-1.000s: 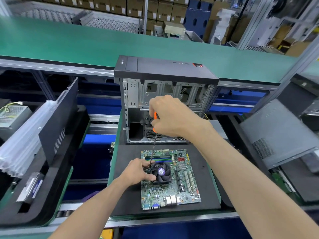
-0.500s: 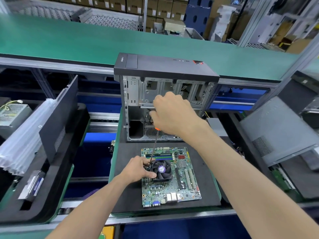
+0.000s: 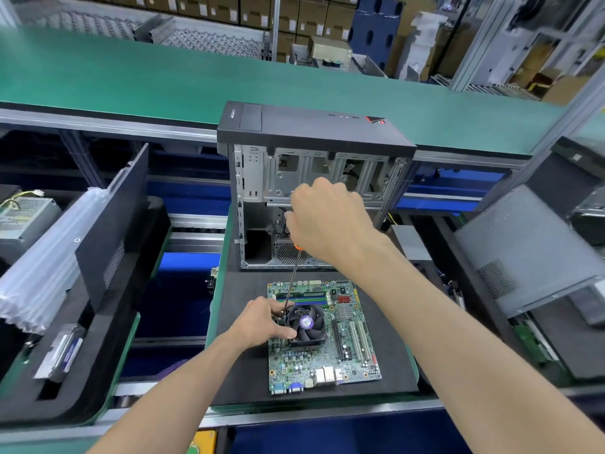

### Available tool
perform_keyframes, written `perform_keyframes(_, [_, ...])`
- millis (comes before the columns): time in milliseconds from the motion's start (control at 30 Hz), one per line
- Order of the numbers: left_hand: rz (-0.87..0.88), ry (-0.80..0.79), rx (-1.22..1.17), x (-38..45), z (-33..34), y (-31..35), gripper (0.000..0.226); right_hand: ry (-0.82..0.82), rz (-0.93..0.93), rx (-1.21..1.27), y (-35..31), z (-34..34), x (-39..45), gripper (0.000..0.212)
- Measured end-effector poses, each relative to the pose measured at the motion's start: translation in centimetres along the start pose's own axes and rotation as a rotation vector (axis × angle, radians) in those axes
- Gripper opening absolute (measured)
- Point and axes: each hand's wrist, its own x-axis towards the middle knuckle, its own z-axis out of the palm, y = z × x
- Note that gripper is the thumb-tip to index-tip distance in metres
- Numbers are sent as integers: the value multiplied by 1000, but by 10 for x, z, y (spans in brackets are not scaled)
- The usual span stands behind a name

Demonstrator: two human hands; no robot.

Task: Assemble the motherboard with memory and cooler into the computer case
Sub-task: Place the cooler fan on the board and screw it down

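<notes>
A green motherboard (image 3: 343,362) lies flat on a black foam pad (image 3: 239,371), with memory sticks (image 3: 307,298) along its far edge and a black fan cooler (image 3: 307,326) on it. My left hand (image 3: 265,322) grips the cooler's left side. My right hand (image 3: 327,221) holds a screwdriver (image 3: 292,276) with an orange-and-black handle; its thin shaft slants down to the cooler's far left corner. Behind the board stands the open computer case (image 3: 314,178), its bare metal interior facing me.
A black side panel (image 3: 111,224) leans in a foam tray at left, beside plastic-wrapped parts (image 3: 49,257) and a power supply (image 3: 23,217). A grey case cover (image 3: 523,247) lies at right. A green conveyor belt (image 3: 131,77) runs behind the case.
My right hand has turned on the screwdriver handle, hiding most of the orange grip. The left hand stays on the cooler.
</notes>
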Motion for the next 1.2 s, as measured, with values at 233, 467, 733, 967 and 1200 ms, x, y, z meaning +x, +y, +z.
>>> perform_keyframes(233, [-8,-4,-1,0,1,0,72,-283,-71,268,10,-12,11,17])
perform_keyframes(467, [-14,-4,-11,0,0,1,73,-36,-1,19,1,-1,0,23])
perform_keyframes(733, [-12,-5,-1,0,0,-1,72,-240,-130,242,12,-7,10,14])
perform_keyframes(967, [-6,-3,13,0,-2,2,74,-105,-70,67,6,-6,4,22])
perform_keyframes(1200, [-16,1,1,0,0,1,74,-211,-38,182,18,-9,7,11])
